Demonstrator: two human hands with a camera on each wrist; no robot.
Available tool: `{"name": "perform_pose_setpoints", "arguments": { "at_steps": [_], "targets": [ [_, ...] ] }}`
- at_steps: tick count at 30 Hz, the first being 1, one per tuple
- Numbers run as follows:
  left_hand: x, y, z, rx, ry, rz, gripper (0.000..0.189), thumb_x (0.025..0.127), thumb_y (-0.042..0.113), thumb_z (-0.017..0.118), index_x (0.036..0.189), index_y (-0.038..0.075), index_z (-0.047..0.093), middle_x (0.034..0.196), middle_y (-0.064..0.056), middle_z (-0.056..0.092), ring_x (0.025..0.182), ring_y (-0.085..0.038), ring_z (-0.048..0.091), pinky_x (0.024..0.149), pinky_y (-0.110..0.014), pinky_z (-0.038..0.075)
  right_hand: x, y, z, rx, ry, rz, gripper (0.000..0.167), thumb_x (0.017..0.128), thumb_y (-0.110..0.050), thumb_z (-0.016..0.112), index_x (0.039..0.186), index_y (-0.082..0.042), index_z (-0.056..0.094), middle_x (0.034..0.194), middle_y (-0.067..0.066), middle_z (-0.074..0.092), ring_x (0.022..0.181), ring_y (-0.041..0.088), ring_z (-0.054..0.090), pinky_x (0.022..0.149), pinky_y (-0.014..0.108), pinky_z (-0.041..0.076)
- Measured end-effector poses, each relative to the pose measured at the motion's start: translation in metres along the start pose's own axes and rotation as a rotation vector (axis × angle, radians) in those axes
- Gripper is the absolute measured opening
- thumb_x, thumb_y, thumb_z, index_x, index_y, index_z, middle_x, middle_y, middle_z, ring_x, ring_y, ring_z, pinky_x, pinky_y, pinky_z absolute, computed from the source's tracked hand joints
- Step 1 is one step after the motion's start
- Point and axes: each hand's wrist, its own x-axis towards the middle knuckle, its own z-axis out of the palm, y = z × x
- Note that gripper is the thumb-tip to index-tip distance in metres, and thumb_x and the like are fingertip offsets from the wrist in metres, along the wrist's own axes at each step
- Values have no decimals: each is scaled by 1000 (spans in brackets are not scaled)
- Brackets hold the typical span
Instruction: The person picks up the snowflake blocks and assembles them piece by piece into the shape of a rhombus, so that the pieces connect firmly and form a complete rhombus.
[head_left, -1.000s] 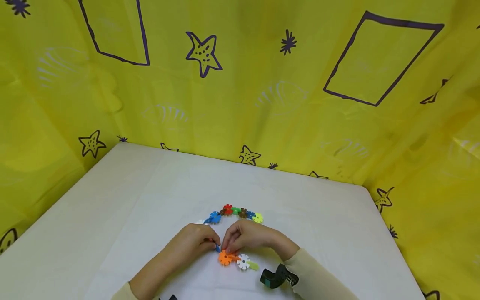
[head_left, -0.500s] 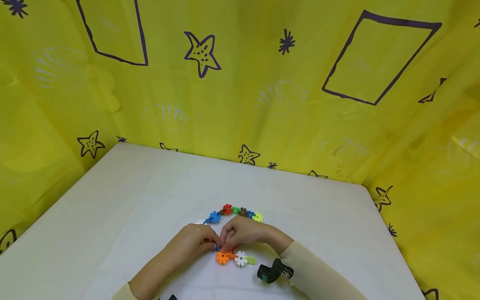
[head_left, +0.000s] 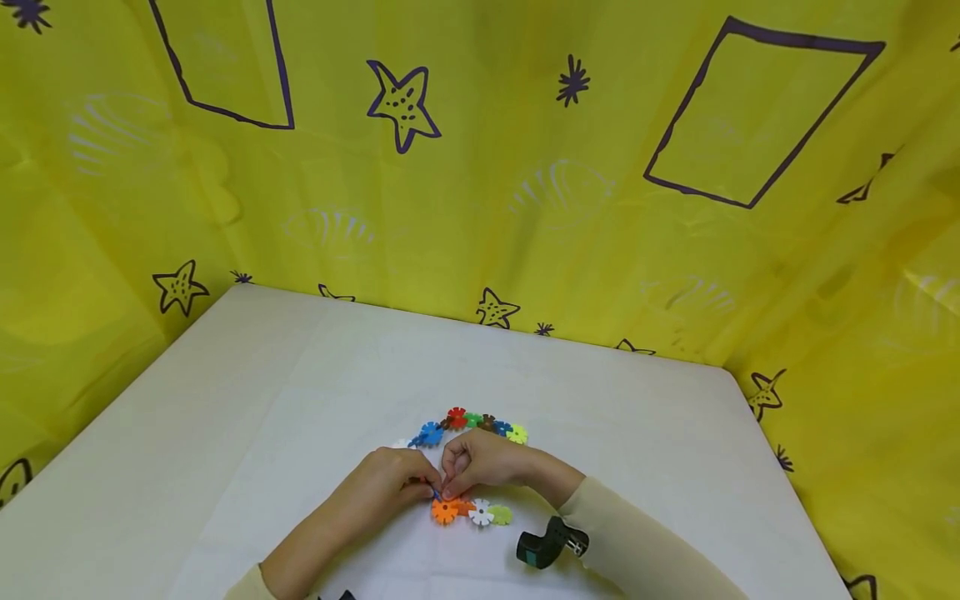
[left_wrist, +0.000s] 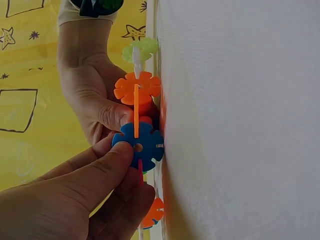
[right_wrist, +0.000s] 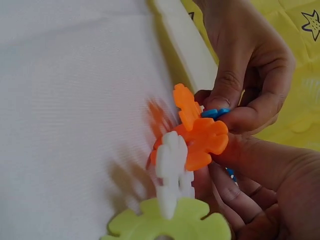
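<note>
My left hand (head_left: 390,479) pinches a blue notched plastic disc (left_wrist: 150,135) between thumb and fingers. An orange disc (head_left: 444,512), edge-on in the left wrist view, sits in a slot of the blue one. Fingertips of my right hand (head_left: 487,458) pinch at the orange pieces, right beside the left fingertips. From there run a second orange disc (right_wrist: 207,142), a white disc (head_left: 481,512) and a lime disc (right_wrist: 170,220), interlocked in a chain. A thin pink disc edge (left_wrist: 140,170) shows below the blue disc, partly hidden by my left fingers.
Beyond my hands, an arc of linked discs in red (head_left: 456,418), green (head_left: 472,420), blue (head_left: 431,433), brown and yellow (head_left: 517,433) lies on the white table (head_left: 360,358). Yellow patterned curtain (head_left: 465,208) surrounds the table's back and sides. A black wrist camera (head_left: 542,547) sits by the right sleeve.
My right hand and the orange, white and lime chain have shifted slightly left, bringing the orange end closer to the blue disc. The left hand stays nearly still, keeping its pinch.
</note>
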Motion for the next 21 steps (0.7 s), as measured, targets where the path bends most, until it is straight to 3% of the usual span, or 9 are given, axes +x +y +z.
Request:
{"name": "perform_pose_setpoints", "arguments": {
  "at_steps": [4, 10, 14, 18, 21],
  "targets": [
    [0, 0, 0, -6, 1, 1, 11, 85, 12, 76, 89, 23, 76, 90, 16, 72, 86, 0, 64, 77, -22, 55, -1, -2, 1, -1, 21, 3, 19, 80, 9, 73, 76, -1, 58, 69, 2, 67, 65, 7, 60, 59, 16, 46],
    [0, -1, 0, -45, 10, 20, 12, 84, 12, 76, 90, 22, 77, 89, 16, 72, 84, 1, 64, 75, -20, 54, -4, -2, 0, -12, 7, 3, 8, 82, 7, 73, 84, 4, 65, 69, 3, 68, 60, 6, 56, 56, 16, 44],
    [-1, -1, -2, -71, -2, -3, 15, 84, 8, 76, 93, 20, 77, 91, 13, 73, 82, 2, 63, 73, -20, 55, -5, -2, 1, -13, -1, 5, 6, 83, 5, 72, 87, 5, 67, 73, 4, 71, 62, 6, 59, 56, 16, 45],
    [-4, 3, -9, -82, 20, -122, 13, 85, 9, 75, 92, 19, 77, 89, 13, 72, 76, 3, 61, 69, -20, 54, -5, -1, 3, -1, 5, 15, 6, 83, 4, 73, 88, 5, 69, 75, 5, 72, 63, 7, 61, 57, 16, 48],
    [-10, 10, -14, -154, 57, -283, 6, 86, 12, 75, 88, 17, 75, 79, 11, 71, 68, 1, 61, 62, -19, 53, -7, 0, 3, 8, 17, 22, 6, 83, 2, 74, 87, 4, 69, 75, 5, 72, 63, 8, 63, 57, 17, 50]
  ]
}}
